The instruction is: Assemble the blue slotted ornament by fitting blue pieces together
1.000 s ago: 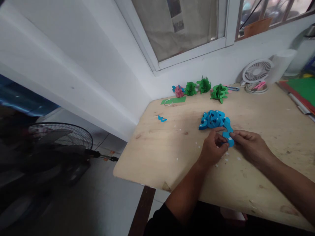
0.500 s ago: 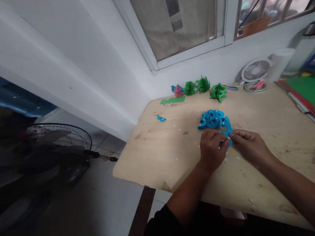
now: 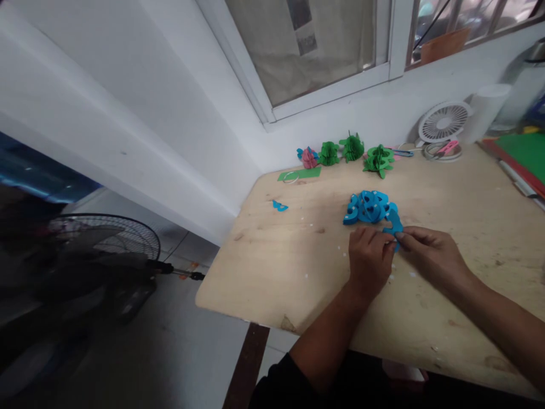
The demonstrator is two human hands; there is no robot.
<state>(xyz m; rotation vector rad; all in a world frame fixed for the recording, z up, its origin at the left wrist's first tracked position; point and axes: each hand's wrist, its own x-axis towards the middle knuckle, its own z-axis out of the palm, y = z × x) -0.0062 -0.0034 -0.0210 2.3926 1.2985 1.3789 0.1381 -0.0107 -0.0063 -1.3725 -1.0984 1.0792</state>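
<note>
My left hand (image 3: 369,260) and my right hand (image 3: 430,255) meet over a flat blue foam piece (image 3: 394,222) on the wooden table (image 3: 298,255). Both pinch the piece's near end with closed fingers, hiding most of it. Just beyond the fingers lies a pile of blue foam cut-outs (image 3: 367,206). A small blue scrap (image 3: 280,205) lies apart to the left.
Along the back wall stand three green foam ornaments (image 3: 352,147) and a pink one (image 3: 309,157), beside a green sheet (image 3: 300,174). A small white desk fan (image 3: 444,122), a tape roll (image 3: 440,151) and a green mat (image 3: 525,150) are at right. A floor fan (image 3: 106,236) stands left of the table.
My left hand has closed in over the blue piece, covering more of it; the piece sits slightly further from me. The right hand barely moved.
</note>
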